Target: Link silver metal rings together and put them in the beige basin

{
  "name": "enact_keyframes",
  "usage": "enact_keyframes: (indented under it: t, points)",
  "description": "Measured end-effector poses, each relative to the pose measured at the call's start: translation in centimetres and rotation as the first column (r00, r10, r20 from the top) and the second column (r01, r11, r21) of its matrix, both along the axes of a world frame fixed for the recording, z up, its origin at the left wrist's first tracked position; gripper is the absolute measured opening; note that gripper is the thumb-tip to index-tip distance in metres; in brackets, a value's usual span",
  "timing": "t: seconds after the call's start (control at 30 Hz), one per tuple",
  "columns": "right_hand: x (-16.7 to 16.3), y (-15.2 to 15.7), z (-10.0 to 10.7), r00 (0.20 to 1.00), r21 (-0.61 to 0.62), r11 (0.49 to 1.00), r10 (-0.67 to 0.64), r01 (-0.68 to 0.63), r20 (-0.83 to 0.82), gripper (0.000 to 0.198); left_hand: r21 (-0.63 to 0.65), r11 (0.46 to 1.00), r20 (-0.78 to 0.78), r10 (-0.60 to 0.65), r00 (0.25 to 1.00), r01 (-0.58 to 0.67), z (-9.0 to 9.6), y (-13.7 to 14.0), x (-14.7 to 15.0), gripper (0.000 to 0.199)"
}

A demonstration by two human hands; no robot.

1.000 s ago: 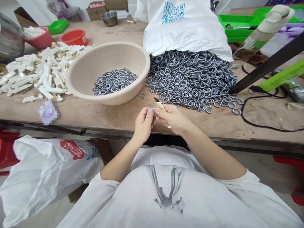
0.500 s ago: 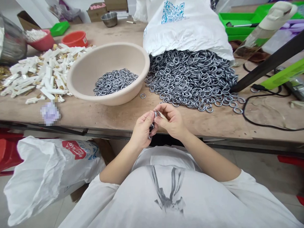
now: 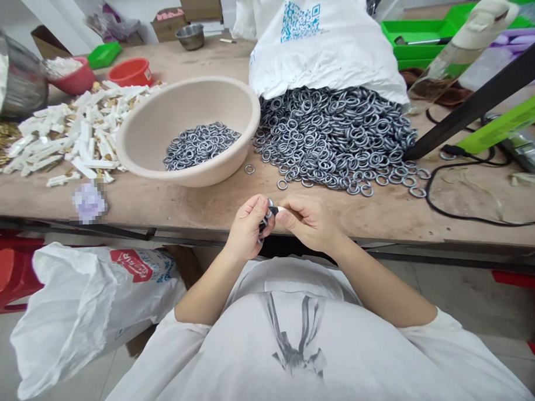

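Note:
My left hand (image 3: pixel 248 227) is closed around several grey rings (image 3: pixel 270 203), which peek out between its thumb and fingers. Facing it, my right hand (image 3: pixel 311 222) pinches a small slim tool with a dark tip and a white part (image 3: pixel 275 210); the tip reaches the rings, and the rest is hidden in my fingers. Both hands are over the table's front edge. Beyond them, a beige basin (image 3: pixel 129 152) holds a heap of similar grey rings (image 3: pixel 199 145). A large pile of rings (image 3: pixel 335 139) spills from a white sack (image 3: pixel 324 64) to the right.
White sticks (image 3: pixel 87 142) lie heaped at left, near a red bowl (image 3: pixel 129 72). A dark slanted bar (image 3: pixel 479 102), a bottle (image 3: pixel 464 53) and a black cable (image 3: pixel 443 209) are at right. A white bag (image 3: pixel 73 312) stands below the table.
My right hand has drawn back slightly to the right and down, exposing the tool's dark and white part between the hands. My left hand still grips the rings.

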State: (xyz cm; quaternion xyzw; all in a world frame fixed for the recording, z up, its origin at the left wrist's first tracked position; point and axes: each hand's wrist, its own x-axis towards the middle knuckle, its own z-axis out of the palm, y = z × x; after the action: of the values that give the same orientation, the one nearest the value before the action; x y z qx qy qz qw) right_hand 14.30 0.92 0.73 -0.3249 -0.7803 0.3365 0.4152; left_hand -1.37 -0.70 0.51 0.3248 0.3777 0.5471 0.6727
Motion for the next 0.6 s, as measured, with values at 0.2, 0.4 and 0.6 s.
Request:
enact_keyframes:
  t: [0.2,0.4,0.6]
  points:
    - [-0.2,0.1,0.0,1.000,0.000,1.000,-0.005,0.005,0.007,0.041,0.008,0.999,-0.002,-0.037,0.999,0.037,0.0,-0.2,0.0,0.050]
    - [-0.2,2.6,-1.7,0.982,-0.187,0.969,-0.176,0.161,-0.068,0.057,0.074,0.985,-0.005,-0.156,0.988,0.156,0.1,-0.6,-0.5,0.050]
    - [-2.2,3.9,0.2,0.980,-0.310,0.951,-0.043,-0.020,-0.194,0.048,-0.014,0.998,0.033,0.055,0.998,-0.054,-0.2,0.3,-1.6,0.045]
